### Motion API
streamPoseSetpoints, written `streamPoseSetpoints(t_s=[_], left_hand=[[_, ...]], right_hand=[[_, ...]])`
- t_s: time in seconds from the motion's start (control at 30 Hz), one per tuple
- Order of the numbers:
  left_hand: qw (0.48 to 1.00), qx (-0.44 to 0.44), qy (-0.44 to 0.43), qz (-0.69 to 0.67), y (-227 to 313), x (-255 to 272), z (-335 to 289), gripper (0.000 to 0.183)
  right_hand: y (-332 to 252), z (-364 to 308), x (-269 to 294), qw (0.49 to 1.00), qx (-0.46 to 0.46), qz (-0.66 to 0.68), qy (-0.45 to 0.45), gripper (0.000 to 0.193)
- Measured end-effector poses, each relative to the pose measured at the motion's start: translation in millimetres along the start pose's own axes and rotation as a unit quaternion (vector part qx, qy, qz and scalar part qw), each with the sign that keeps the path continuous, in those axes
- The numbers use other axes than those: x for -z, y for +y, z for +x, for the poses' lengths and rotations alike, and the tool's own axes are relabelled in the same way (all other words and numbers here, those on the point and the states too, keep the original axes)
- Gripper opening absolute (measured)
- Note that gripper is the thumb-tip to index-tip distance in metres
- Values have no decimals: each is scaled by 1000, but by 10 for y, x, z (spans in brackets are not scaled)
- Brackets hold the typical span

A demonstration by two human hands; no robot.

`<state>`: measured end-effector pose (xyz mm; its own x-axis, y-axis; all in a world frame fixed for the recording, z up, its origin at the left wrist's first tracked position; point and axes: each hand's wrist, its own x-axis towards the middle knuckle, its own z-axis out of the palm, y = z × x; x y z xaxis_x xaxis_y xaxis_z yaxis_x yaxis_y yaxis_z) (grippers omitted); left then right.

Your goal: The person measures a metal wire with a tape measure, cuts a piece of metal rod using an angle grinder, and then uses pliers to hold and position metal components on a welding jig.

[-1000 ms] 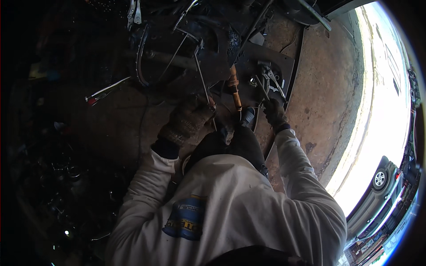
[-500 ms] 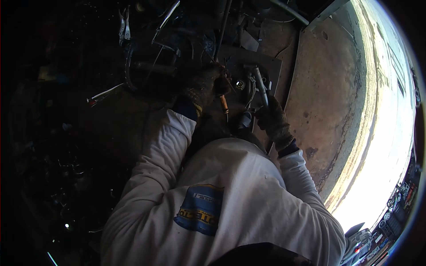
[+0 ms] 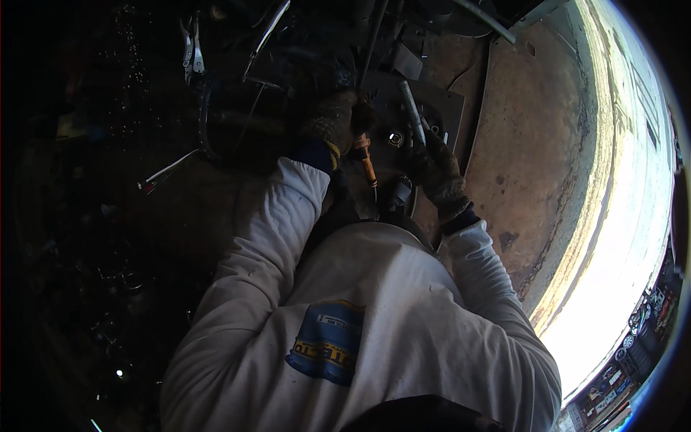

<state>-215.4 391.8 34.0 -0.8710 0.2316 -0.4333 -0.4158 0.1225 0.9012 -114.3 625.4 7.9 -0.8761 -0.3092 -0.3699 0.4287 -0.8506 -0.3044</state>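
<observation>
My right hand [image 3: 437, 173], in a dark work glove, is closed round the lower end of a grey metal tube [image 3: 412, 108]. The tube points away from me, slightly leftward, over a dark metal plate [image 3: 450, 108]. My left hand [image 3: 335, 121], also gloved, is curled by the plate's left side; shadow hides what its fingers grip. An orange-handled tool [image 3: 366, 158] shows just below the left fingers, its thin end toward me. Whether that hand touches it, I cannot tell. A small shiny ring [image 3: 395, 138] lies on the plate between my hands.
Locking pliers [image 3: 191, 54] are at the upper left. Right of them is a bright curved metal bar [image 3: 268, 36]. A dark upright rod [image 3: 372, 43] rises beyond my left hand. Bright specks [image 3: 133, 65] fill the upper left. Brown stained floor [image 3: 518, 144] extends to the right.
My right hand and the tube have moved up and left across the plate. My left hand has shifted slightly away from me, and more of the orange handle shows. More bright specks appear upper left.
</observation>
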Motion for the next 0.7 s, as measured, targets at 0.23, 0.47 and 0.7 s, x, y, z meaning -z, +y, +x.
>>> streamPoseSetpoints(t_s=[0.23,0.47,0.7], left_hand=[[981,122,33,-145,131,56,81,19],[991,116,67,-27,305,56,29,25],[950,-76,82,293,215,106,33,29]], right_hand=[[-101,-209,-30,924,31,-380,27,53],[-167,-129,-83,911,64,-405,40,42],[-182,573,-472,770,191,-609,-25,31]])
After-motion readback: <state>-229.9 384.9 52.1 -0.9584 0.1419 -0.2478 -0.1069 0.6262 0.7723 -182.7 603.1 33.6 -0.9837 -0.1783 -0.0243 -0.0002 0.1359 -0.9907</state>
